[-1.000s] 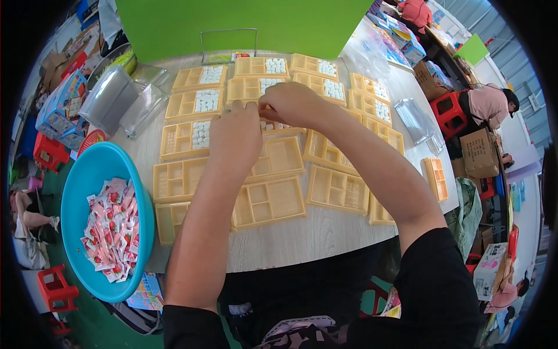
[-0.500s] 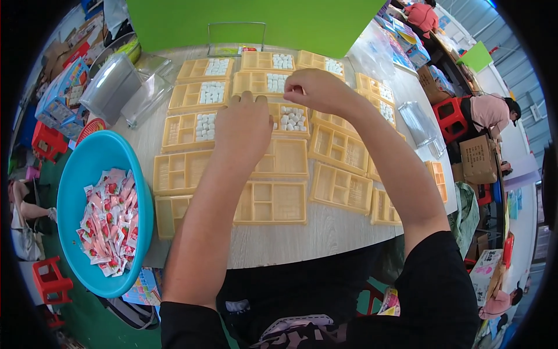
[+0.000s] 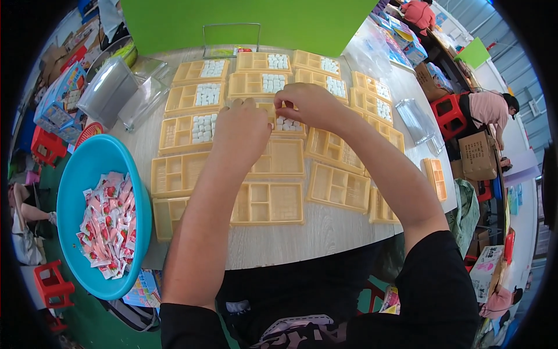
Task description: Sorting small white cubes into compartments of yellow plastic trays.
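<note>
My left hand [image 3: 241,129] reaches over a yellow compartment tray [image 3: 264,107] in the middle of the table. Its fingers bend forward and down, their tips mostly hidden, and the thumb is by a small white piece. Just to the right, my right hand [image 3: 309,104] curls in over the same tray, thumb and fingers drawn toward each other; what they hold, if anything, is too small to make out. Below them, small white marshmallow-like pieces [image 3: 289,124] lie in the tray's right compartment, partly covered by my hands.
Similar trays surround this one; those behind hold white pieces [image 3: 207,93], while nearer ones [image 3: 276,202] are bare. A blue basin [image 3: 145,203] of pink-and-white sachets stands left. Clear plastic boxes [image 3: 119,90] sit back left, before a green panel [image 3: 250,20]. People work at right.
My right hand has come down and inward, closer to my left hand and the white pieces. My left hand stays nearly in place. The whole view has shifted slightly.
</note>
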Tool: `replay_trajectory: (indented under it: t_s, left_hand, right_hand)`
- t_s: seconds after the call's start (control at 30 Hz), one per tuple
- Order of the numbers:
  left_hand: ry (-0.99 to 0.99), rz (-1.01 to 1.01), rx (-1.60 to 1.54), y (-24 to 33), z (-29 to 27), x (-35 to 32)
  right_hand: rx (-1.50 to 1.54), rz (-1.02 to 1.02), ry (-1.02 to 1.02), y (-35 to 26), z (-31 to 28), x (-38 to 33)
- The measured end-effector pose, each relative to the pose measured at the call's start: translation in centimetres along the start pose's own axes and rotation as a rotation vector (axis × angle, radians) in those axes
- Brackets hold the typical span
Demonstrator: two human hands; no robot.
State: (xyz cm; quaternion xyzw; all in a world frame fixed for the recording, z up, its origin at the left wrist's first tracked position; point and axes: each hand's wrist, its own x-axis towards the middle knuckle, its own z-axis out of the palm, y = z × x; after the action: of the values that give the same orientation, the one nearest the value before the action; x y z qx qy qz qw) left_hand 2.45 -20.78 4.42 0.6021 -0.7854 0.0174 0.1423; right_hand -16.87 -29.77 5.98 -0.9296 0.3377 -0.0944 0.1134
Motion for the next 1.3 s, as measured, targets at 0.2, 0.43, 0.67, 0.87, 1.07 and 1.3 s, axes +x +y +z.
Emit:
replay_trajectory:
  t_s: [0.2,0.43,0.67,0.87,1.07,1.3]
  left_hand:
    - [0.070,0.071,-0.042,-0.2,0.4,-0.1]
    - [0.089,0.194,-0.061,-0.5,0.6,0.0]
    - [0.063,0.250,-0.167,-0.6,0.6,0.0]
    - [-0.003,0.193,-0.278,-0.8,0.9,0.4]
    - [-0.073,0.121,-0.278,-0.8,0.1,0.4]
    - [0.169,0.153,-0.427,-0.1,-3.3,0.0]
  right_hand:
    - [0.049,0.030,-0.010,1.2,-1.1,-0.1]
    - [0.028,0.081,-0.032,1.7,-1.3,-1.1]
    - [0.049,0.103,-0.037,1.7,-1.6,-1.9]
    - [0.071,0.110,-0.062,1.8,-1.6,-2.1]
    - [0.101,0.103,-0.075,1.8,-1.4,-1.8]
    - [0.076,0.033,0.006,0.8,-3.0,-3.1]
